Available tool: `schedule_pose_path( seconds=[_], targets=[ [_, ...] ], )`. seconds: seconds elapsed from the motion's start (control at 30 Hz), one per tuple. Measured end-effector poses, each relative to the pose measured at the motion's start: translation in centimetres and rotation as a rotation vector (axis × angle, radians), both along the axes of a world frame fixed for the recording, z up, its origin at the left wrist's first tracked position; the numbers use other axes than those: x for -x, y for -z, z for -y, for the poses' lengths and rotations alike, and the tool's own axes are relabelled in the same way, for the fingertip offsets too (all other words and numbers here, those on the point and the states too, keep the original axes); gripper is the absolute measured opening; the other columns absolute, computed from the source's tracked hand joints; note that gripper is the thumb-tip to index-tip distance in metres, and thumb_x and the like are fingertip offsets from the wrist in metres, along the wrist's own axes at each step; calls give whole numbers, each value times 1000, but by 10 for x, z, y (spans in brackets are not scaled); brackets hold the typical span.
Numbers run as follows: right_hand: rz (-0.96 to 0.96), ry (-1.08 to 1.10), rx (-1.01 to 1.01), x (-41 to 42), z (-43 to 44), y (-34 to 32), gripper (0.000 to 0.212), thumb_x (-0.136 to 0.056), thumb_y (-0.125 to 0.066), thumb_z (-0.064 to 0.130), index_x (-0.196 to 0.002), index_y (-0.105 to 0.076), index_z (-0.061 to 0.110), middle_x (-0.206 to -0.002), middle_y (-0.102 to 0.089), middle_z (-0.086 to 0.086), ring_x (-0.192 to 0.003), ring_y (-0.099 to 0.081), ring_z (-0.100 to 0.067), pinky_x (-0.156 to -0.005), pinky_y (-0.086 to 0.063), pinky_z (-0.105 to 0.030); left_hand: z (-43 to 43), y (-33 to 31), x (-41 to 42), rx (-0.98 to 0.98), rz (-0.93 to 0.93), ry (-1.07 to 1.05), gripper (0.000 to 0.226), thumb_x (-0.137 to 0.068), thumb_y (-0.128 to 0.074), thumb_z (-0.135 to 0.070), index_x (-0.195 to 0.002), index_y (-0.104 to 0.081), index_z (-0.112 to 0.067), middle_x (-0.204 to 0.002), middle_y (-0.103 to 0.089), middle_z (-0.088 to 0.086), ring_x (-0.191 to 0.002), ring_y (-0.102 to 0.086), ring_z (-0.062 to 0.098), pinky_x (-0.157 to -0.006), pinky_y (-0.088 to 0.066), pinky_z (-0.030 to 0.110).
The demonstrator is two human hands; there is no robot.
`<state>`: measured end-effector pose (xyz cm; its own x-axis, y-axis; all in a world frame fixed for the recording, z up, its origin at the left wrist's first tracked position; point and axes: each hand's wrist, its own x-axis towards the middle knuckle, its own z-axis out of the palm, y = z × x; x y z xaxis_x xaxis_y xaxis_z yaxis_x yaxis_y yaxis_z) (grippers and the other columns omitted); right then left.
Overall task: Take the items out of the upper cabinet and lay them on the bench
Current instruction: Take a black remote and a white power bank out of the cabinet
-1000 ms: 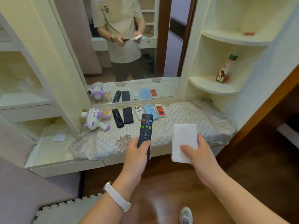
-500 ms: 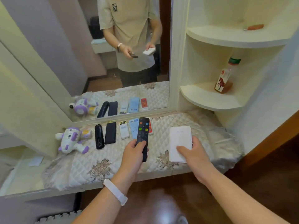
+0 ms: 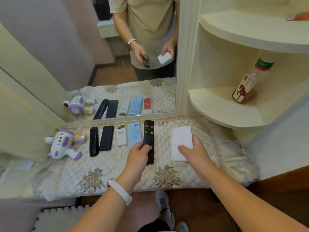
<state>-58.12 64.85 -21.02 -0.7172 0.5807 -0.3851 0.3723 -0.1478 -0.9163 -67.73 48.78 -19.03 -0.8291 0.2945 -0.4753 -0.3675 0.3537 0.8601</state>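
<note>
My left hand [image 3: 139, 155] grips a black remote with coloured buttons [image 3: 148, 137] and holds it just above the quilted bench [image 3: 103, 171], over the right end of a row of items. My right hand [image 3: 194, 152] holds a flat white box [image 3: 181, 139] low over the bench, to the right of the remote. In the row on the bench lie a purple and white toy [image 3: 62, 144], a black remote [image 3: 94, 141], a black phone [image 3: 106, 138], a white remote [image 3: 121, 134] and a pale blue box [image 3: 134, 133]. A red item shows only in the mirror.
A mirror [image 3: 100, 56] stands behind the bench and reflects a person and the row. Curved corner shelves [image 3: 222, 108] rise at the right; a bottle of brown drink [image 3: 245, 87] stands on the lower one. A foam mat [image 3: 55, 218] lies on the wooden floor.
The view has come closer and lower to the bench. Both hands have moved forward and down with the black remote and the white box, which are now low over the quilt.
</note>
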Motion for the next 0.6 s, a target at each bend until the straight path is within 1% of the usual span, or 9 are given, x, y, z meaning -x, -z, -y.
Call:
schedule_pose_path(
  seconds=[0.1,0.2,0.27,0.37,0.43,0.53,0.6],
  targets=[
    [30,-5,12,21,-14,10,39,-90,-61,10,-118,-45,30,-109,-60,9,-101,-60,-17,-89,-54,-48,-18,16,21,6,20,8,12,-95,-52,-13,-89,-62,-16,-89,-63,10,-74,-57,23,-60,-45,30],
    [91,6,26,41,-29,21,40,-90,-61,10,-120,-44,30,-112,-60,6,-101,-61,-19,-87,-56,-50,-36,33,44,14,58,26,14,-96,-52,-14,-87,-60,-20,-87,-62,6,-73,-56,19,-58,-43,28],
    [135,21,27,56,-40,31,40,-89,-60,9,-120,-44,27,-113,-60,2,-99,-61,-20,-83,-57,-48,-46,47,60,22,97,40,14,-96,-52,-14,-86,-59,-21,-86,-62,6,-73,-57,18,-57,-43,27],
    [206,13,-1,79,-55,46,37,-90,-59,8,-120,-44,23,-115,-59,-3,-100,-60,-22,-76,-58,-44,-59,71,84,49,159,71,9,-96,-52,-14,-96,-60,-18,-93,-63,8,-79,-60,20,-62,-49,29],
    [261,7,2,95,-64,58,36,-90,-59,9,-119,-43,23,-116,-56,-4,-102,-59,-25,-74,-59,-45,-66,87,98,67,209,97,14,-95,-52,-13,-107,-60,-14,-100,-64,9,-85,-63,21,-67,-53,31],
    [351,-21,-14,116,-74,75,44,-89,-60,13,-128,-41,20,-121,-55,-4,-107,-58,-27,-79,-59,-49,-74,107,116,90,254,132,21,-94,-52,-12,-114,-60,-13,-101,-66,6,-90,-65,22,-76,-58,37],
    [404,-36,-48,127,-79,84,47,-89,-59,12,-132,-40,18,-120,-56,-5,-107,-57,-27,-80,-58,-46,-80,119,128,105,276,166,23,-93,-52,-9,-115,-60,-12,-100,-67,5,-89,-66,22,-80,-59,39]
  ],
)
